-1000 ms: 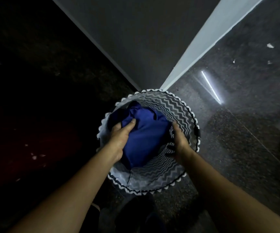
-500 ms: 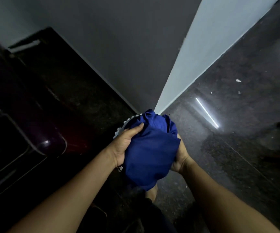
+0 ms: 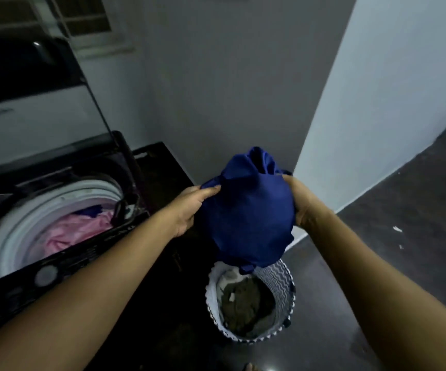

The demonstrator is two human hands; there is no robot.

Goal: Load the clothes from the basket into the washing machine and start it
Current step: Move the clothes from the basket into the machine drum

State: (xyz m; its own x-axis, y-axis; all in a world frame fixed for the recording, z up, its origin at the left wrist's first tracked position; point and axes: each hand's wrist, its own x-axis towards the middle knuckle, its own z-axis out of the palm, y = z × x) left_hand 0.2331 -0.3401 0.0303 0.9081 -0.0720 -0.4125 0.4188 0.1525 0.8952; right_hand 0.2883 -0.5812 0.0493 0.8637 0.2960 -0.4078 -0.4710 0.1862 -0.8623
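Note:
A bunched blue garment (image 3: 248,218) hangs in the air above the basket, held from both sides. My left hand (image 3: 189,207) grips its left edge and my right hand (image 3: 300,202) grips its right side. Below it on the floor stands the round zigzag-patterned laundry basket (image 3: 283,287), with a dark olive garment (image 3: 246,303) and a bit of white cloth inside. To the left is the top-loading washing machine (image 3: 64,253), lid raised, with pink clothes (image 3: 74,231) and a scrap of blue in its white drum.
The raised lid (image 3: 34,84) leans back against the wall under a window. A white wall corner (image 3: 331,135) juts out behind the basket. Dark polished floor (image 3: 403,236) extends to the right, with small white specks.
Both hands lifted the blue garment out of the basket and up to chest height. My view rose and turned left, bringing the open washing machine into sight.

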